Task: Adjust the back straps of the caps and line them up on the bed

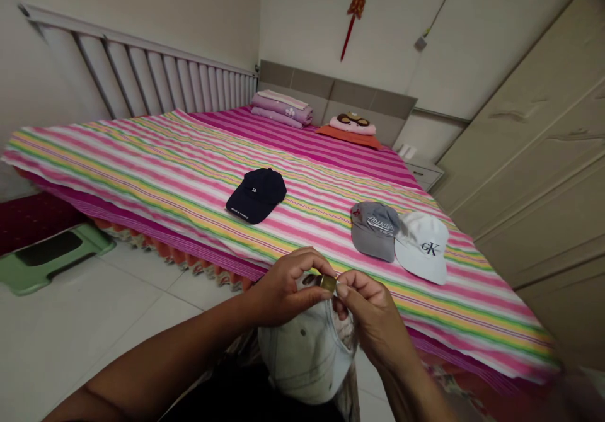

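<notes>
A pale baseball cap [305, 353] is held low in front of me, its back opening turned toward my right side. At the cap's strap is a brass-coloured buckle [328, 283]. My left hand [290, 286] pinches the strap and buckle between thumb and fingers. From the other side, my right hand [371, 308] has its thumb and forefinger pressed together at the strap's end by the buckle. Fingers partly cover the strap, so how far it is threaded cannot be told.
On the striped bed sheet [189, 176] lie a navy cap [258, 195], a grey cap [375, 230] and a white cap [423, 245], the last two touching. Folded bedding [281, 108] rests near the headboard. A green stool [57, 255] stands on the floor at left; a wardrobe [534, 157] lines the right.
</notes>
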The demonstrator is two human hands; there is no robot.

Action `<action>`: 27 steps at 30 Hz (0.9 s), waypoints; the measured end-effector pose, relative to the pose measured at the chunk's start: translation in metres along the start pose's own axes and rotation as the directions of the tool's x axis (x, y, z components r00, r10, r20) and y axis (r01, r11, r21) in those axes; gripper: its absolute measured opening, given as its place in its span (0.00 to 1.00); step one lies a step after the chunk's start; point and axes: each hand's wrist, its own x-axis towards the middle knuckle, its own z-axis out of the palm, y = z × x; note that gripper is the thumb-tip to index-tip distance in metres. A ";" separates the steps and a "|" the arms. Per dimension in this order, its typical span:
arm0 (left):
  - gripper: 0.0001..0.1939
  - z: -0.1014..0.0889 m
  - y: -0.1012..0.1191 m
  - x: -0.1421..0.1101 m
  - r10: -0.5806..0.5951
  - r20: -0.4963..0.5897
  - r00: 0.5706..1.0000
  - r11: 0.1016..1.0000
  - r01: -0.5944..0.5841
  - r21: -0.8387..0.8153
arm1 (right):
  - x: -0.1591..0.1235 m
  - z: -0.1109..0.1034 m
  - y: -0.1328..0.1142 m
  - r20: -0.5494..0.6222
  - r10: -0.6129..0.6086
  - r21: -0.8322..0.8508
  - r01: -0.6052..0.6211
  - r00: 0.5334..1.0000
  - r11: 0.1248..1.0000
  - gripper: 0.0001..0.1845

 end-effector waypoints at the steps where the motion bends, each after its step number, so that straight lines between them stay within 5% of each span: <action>1: 0.11 0.000 -0.001 0.000 0.005 -0.007 1.000 1.000 -0.005 0.000 | 0.000 0.000 0.000 0.008 -0.004 0.003 0.004 1.000 1.000 0.09; 6: 0.10 -0.001 -0.002 -0.001 -0.021 -0.048 0.999 0.999 0.019 -0.033 | 0.000 -0.004 0.000 0.033 0.012 0.002 -0.012 0.999 1.000 0.10; 13: 0.11 0.000 -0.002 0.000 -0.126 0.028 0.992 0.985 0.129 -0.112 | 0.000 -0.001 0.002 0.041 0.014 0.042 -0.016 0.999 0.999 0.10; 27: 0.10 -0.001 -0.005 0.001 -0.101 0.021 0.995 0.987 0.103 -0.122 | -0.001 -0.001 -0.004 0.059 0.047 -0.040 -0.045 0.997 0.998 0.13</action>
